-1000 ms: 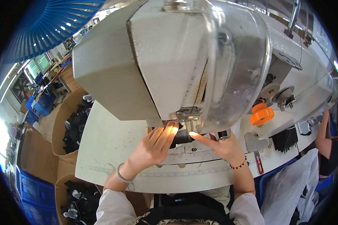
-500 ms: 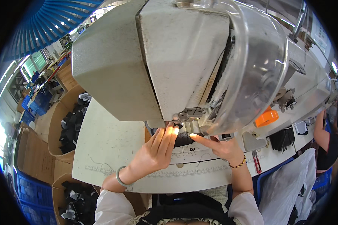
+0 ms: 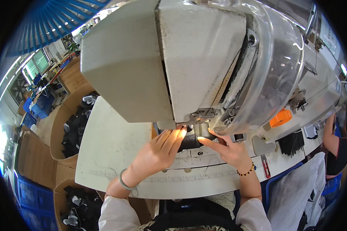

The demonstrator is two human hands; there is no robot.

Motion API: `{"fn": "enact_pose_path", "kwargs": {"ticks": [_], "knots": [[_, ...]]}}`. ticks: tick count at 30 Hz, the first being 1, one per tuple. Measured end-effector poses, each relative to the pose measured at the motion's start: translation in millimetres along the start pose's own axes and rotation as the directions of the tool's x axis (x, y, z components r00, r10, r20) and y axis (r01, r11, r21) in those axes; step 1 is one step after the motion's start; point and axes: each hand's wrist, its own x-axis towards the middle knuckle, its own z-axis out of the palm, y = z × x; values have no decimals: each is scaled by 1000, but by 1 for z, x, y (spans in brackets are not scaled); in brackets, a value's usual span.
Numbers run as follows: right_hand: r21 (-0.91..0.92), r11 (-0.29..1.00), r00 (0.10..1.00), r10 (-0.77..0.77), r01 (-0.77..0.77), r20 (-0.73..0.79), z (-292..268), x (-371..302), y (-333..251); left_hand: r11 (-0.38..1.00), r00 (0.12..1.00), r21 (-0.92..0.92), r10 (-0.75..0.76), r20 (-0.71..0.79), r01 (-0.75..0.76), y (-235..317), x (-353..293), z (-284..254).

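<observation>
A black fabric piece (image 3: 189, 143) lies on the bed of a large white sewing machine (image 3: 204, 57), below the needle area. From the left, my left hand (image 3: 160, 149) presses its fingers together onto the fabric, their tips close to the needle area and partly under the machine head. My right hand (image 3: 233, 154) grips the fabric's right edge, one finger lying on it and another reaching up beside the presser area. The needle itself is hidden by the head and my fingers.
Cardboard boxes of black pieces (image 3: 75, 131) stand left of the white table (image 3: 108, 154). On the right lie red-handled snips (image 3: 265, 167), a bundle of black strips (image 3: 291, 144) and an orange part (image 3: 280, 118). A blue fan (image 3: 58, 23) hangs upper left; another person's arm (image 3: 328, 133) shows far right.
The view has shifted slightly, so the machine appears further right. A finger of my right hand now reaches higher beside the presser area. My left hand stays on the fabric.
</observation>
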Motion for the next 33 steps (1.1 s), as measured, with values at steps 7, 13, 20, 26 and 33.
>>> {"fn": "enact_pose_path", "kwargs": {"ticks": [7, 13, 20, 26, 33], "knots": [[35, 998, 999, 47, -47, 1, -3, 4, -3, 999, 1000, -33, -1, -25, 1, 0, 0, 3], [146, 987, 998, 68, -66, -12, -2, 8, -1, 994, 998, 100, 44, -47, -39, 3, 2, 7], [123, 989, 996, 80, -84, 36, -1, -1, 4, 985, 997, 160, 67, -29, -62, 5, 4, 7], [124, 992, 1000, 27, -28, 14, 0, -4, 10, 989, 998, 140, 57, -42, -50, 8, 6, 7], [142, 990, 999, 12, -6, -44, 6, -4, 13, 995, 996, 101, 35, -77, -27, 3, 4, 12]]}}
